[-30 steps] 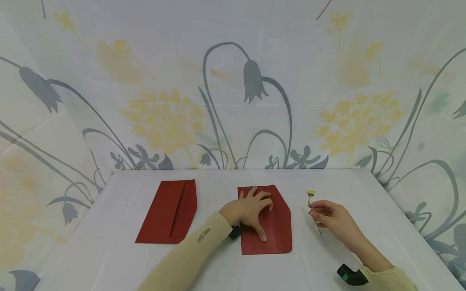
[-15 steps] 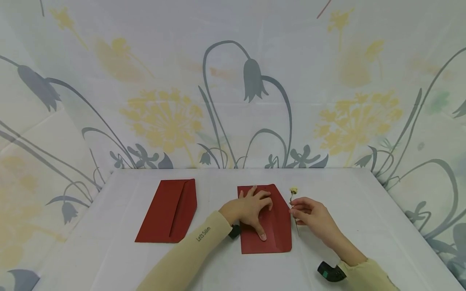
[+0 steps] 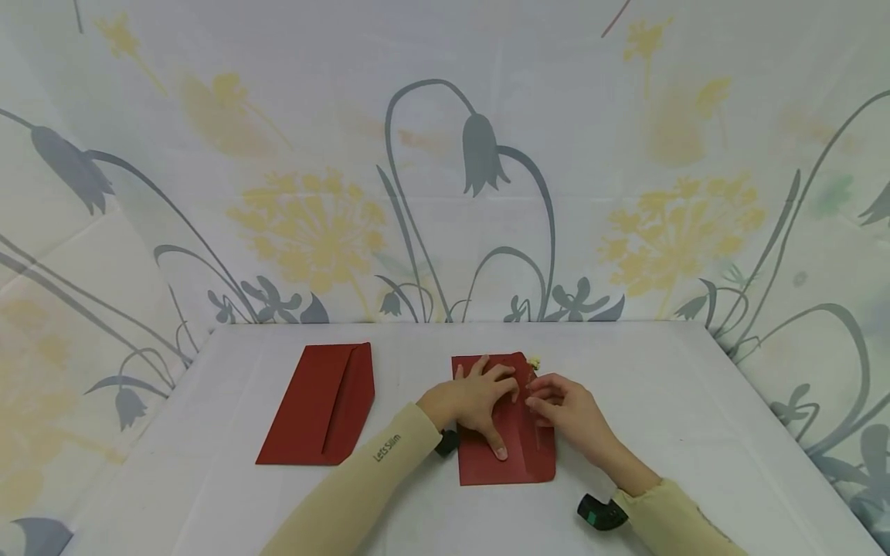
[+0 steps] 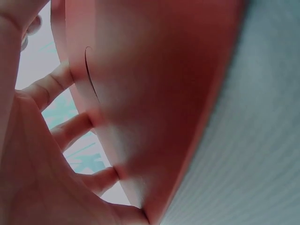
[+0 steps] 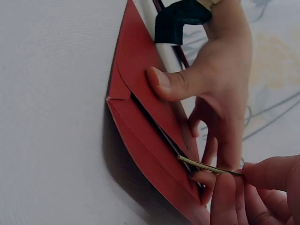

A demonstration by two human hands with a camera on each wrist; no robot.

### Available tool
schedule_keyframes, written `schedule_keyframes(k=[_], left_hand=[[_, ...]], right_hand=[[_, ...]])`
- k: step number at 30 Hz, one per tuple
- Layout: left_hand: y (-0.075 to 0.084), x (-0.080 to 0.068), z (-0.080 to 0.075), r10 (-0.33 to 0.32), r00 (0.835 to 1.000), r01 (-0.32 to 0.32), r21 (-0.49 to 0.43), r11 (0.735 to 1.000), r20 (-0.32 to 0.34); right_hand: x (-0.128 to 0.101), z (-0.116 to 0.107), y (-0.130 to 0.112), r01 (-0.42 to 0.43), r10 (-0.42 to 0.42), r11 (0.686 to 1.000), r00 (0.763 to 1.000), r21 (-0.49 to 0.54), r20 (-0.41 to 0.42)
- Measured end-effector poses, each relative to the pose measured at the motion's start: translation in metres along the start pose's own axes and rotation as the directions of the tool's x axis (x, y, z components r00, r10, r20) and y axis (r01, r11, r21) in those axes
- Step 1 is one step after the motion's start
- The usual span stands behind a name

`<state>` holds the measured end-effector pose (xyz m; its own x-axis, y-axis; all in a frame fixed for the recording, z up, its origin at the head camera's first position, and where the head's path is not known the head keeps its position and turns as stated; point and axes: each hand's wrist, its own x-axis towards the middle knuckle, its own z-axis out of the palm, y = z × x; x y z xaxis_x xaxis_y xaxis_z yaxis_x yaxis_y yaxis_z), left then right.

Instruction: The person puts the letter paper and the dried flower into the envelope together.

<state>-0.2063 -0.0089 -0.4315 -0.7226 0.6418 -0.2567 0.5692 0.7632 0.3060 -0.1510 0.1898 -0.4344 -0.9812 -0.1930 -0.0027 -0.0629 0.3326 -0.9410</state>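
Observation:
A red envelope [image 3: 480, 469] lies on the white table with its flap folded out to the right. My left hand [image 3: 476, 403] rests on it with spread fingers, thumb toward the near edge. In the right wrist view, the envelope's opening [image 5: 161, 133] gapes slightly beside the left thumb [image 5: 171, 84]. My right hand [image 3: 566, 409] pinches the thin stem of a small yellow flower [image 3: 534, 363] over the flap. The stem's cut end [image 5: 180, 158] is at the opening; whether it touches the paper cannot be told. In the left wrist view, left fingertips [image 4: 105, 180] press on the envelope's face.
Another red envelope [image 3: 313, 409] lies to the left, its flap also folded out to the right. Black wrist cameras [image 3: 601, 513] sit at both wrists. Behind the table [image 3: 667, 371] hangs a flower-printed cloth [image 3: 445, 232].
My right hand has moved left with the flower, from the bare table to over the envelope's flap. The left hand has stayed on the envelope.

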Motion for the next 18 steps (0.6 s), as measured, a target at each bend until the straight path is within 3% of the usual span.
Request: schedule_keyframes(k=[10,18], left_hand=[[0.001,-0.002,0.000,-0.010,1.000,0.009,0.058,0.998,0.017],[-0.001,-0.001,0.000,0.006,1.000,-0.007,0.039,0.999,0.021]], right_hand=[[0.009,0.017,0.007,-0.034,0.034,0.999,0.999,0.032,-0.005],[0.014,0.023,0.011,-0.083,0.085,0.995,0.996,0.053,-0.021]])
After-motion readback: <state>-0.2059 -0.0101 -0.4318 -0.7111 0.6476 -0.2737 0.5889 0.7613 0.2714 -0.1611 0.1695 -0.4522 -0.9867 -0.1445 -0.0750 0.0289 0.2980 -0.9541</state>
